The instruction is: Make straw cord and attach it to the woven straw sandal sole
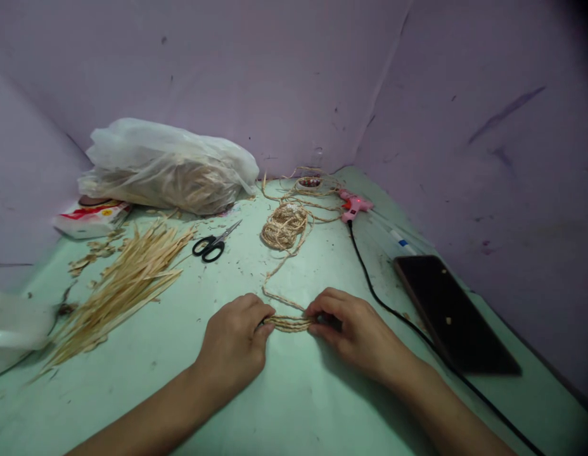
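Between my hands stretches a small bundle of several parallel strands of braided straw cord [289,324], just above the green table. My left hand [239,332] pinches its left end between thumb and fingers. At the other end, my right hand [344,326] grips the strands the same way, fingertips closed on them. From the right fingertips a single strand runs back to a tangled coil of the same cord [283,227]. Black-handled scissors [215,244] lie partly open to the left of that coil.
Dry straw strips [127,272] are spread at the left, before a stuffed plastic bag [170,168] and a white-red box [92,218]. At the right are a pink glue gun [355,204], its black cable [370,282], and a dark phone or tablet [455,313]. Purple walls enclose the table [189,418].
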Demonstrator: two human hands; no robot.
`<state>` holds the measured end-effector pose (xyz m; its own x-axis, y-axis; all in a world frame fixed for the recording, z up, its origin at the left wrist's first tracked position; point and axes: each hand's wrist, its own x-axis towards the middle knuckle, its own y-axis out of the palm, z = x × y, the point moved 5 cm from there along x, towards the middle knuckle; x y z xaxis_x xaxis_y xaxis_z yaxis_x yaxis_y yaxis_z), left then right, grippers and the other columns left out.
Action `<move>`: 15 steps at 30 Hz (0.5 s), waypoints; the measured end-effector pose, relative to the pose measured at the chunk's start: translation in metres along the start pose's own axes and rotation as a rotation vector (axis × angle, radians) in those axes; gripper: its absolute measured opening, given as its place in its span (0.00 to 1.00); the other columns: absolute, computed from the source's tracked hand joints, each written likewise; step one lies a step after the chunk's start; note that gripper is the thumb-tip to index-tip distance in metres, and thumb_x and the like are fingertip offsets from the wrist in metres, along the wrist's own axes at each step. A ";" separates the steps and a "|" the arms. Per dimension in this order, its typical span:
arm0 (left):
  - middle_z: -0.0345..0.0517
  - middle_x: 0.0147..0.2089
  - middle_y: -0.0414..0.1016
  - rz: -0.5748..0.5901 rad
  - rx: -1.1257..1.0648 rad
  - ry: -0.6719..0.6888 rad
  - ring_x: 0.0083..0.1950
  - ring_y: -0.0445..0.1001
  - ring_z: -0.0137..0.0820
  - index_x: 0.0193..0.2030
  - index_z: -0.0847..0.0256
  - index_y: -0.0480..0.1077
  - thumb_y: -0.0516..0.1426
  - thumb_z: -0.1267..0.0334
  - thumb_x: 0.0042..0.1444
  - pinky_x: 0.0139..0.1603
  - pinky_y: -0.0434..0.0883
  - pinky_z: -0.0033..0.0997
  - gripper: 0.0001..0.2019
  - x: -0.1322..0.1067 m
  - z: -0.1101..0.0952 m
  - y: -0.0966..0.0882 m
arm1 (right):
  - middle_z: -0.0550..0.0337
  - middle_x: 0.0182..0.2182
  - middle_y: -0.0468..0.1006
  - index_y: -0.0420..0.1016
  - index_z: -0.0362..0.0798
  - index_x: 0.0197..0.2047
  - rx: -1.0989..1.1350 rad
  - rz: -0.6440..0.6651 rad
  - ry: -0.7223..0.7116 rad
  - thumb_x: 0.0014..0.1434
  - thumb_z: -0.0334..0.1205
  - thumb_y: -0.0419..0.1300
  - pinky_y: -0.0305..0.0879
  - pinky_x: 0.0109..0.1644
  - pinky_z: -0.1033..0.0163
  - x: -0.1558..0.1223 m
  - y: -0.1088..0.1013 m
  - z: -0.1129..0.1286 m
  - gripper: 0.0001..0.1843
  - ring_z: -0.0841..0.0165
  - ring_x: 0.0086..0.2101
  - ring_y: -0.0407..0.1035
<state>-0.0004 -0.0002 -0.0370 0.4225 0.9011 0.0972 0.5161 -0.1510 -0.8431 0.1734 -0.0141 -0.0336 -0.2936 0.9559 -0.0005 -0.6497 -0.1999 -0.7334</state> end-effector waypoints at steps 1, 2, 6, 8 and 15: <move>0.43 0.36 0.72 0.006 0.019 0.004 0.38 0.70 0.34 0.37 0.58 0.72 0.52 0.67 0.55 0.39 0.66 0.34 0.08 0.000 -0.001 0.000 | 0.61 0.32 0.73 0.74 0.50 0.35 -0.001 -0.005 0.004 0.53 0.32 0.59 0.59 0.37 0.64 0.000 0.000 0.000 0.06 0.69 0.34 0.65; 0.43 0.36 0.72 0.013 0.035 0.013 0.38 0.69 0.34 0.36 0.59 0.72 0.51 0.68 0.55 0.38 0.66 0.34 0.08 0.000 -0.001 0.000 | 0.61 0.32 0.73 0.74 0.50 0.35 -0.005 -0.010 0.006 0.53 0.32 0.59 0.59 0.37 0.64 0.000 0.001 -0.001 0.06 0.69 0.34 0.65; 0.44 0.35 0.70 0.035 0.082 0.068 0.37 0.68 0.34 0.35 0.59 0.71 0.49 0.69 0.56 0.37 0.65 0.35 0.09 -0.001 -0.003 0.001 | 0.61 0.32 0.73 0.74 0.50 0.35 -0.002 -0.021 0.042 0.52 0.36 0.61 0.59 0.37 0.63 0.000 0.001 -0.001 0.05 0.68 0.33 0.65; 0.45 0.34 0.70 0.036 0.095 0.085 0.37 0.68 0.35 0.35 0.60 0.70 0.48 0.70 0.57 0.37 0.65 0.36 0.10 -0.002 -0.004 0.002 | 0.60 0.32 0.73 0.74 0.49 0.35 0.020 -0.048 0.080 0.51 0.42 0.63 0.60 0.36 0.63 0.004 -0.002 0.000 0.08 0.68 0.32 0.66; 0.46 0.33 0.69 0.013 0.087 0.129 0.36 0.68 0.35 0.34 0.60 0.68 0.46 0.71 0.58 0.36 0.65 0.36 0.11 -0.003 -0.003 0.006 | 0.55 0.43 0.73 0.71 0.50 0.47 -0.470 -0.084 -0.146 0.53 0.26 0.53 0.60 0.38 0.62 0.069 -0.014 0.038 0.19 0.63 0.41 0.68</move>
<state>0.0041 -0.0052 -0.0405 0.5237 0.8389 0.1481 0.4456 -0.1216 -0.8870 0.1355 0.0462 0.0020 -0.3711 0.9177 0.1421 -0.2989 0.0269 -0.9539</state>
